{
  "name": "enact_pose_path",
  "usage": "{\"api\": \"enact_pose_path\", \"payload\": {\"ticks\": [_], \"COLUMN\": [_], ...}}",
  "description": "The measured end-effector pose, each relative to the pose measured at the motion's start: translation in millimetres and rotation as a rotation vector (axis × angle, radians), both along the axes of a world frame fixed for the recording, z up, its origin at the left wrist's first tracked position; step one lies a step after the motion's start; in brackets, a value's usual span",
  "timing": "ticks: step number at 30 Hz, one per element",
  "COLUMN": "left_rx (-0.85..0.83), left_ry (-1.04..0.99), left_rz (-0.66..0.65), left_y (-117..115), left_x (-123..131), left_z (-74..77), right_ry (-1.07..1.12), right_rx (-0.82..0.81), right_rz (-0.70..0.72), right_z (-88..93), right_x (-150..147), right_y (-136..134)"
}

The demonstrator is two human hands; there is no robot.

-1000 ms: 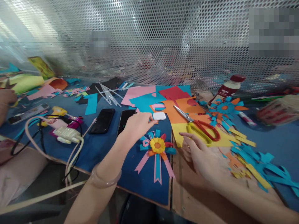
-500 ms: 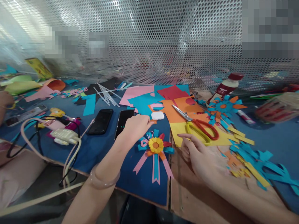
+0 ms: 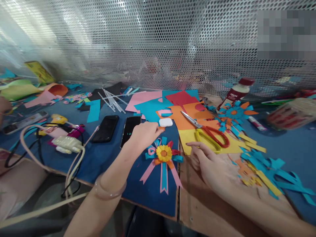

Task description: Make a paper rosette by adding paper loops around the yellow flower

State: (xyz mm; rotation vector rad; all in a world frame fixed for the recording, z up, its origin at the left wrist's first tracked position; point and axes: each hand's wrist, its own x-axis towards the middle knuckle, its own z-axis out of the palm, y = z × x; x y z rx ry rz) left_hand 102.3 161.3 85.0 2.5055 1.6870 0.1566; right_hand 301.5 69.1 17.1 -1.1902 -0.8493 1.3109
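Note:
My left hand (image 3: 145,133) is closed above the table, pinching a small orange paper piece (image 3: 161,128) beside a white earbud case (image 3: 165,122). Just below it lies a paper flower (image 3: 164,153) with a yellow centre, blue and red loops and pink and blue ribbon tails. My right hand (image 3: 203,158) rests at the edge of the yellow paper (image 3: 185,141), index finger stretched out, other fingers curled, nothing seen in it. Behind that hand, scissors (image 3: 209,133) with red and yellow handles lie on orange and yellow sheets.
Two phones (image 3: 106,129) lie left of my left hand, with cables and a power strip (image 3: 67,144) farther left. A bottle (image 3: 235,93), a blue paper flower (image 3: 234,112) and blue strips (image 3: 288,177) are at right. Another person's hand (image 3: 4,107) shows at far left.
The view has shifted very slightly. Both hands keep the same pose, and the orange piece remains in my left hand.

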Motion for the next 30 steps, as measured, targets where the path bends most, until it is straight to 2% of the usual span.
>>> {"api": "enact_pose_path", "payload": {"ticks": [10,20,30], "left_rx": [-0.005,0.020,0.007], "left_ry": [0.041,0.131,0.075], "left_rz": [0.013,0.092,0.030], "left_y": [1.5,7.4,6.0], "left_x": [0.3,-3.3,0.3], "left_z": [-3.0,-4.5,-8.0], "right_ry": [-0.012,-0.017,-0.021], "right_rx": [0.040,0.016,0.014], "right_rz": [0.010,0.015,0.014], "right_z": [-4.8,-3.8,-2.2], "right_x": [1.0,1.2,0.4], "right_y": [0.4,-0.4,-0.5]}}
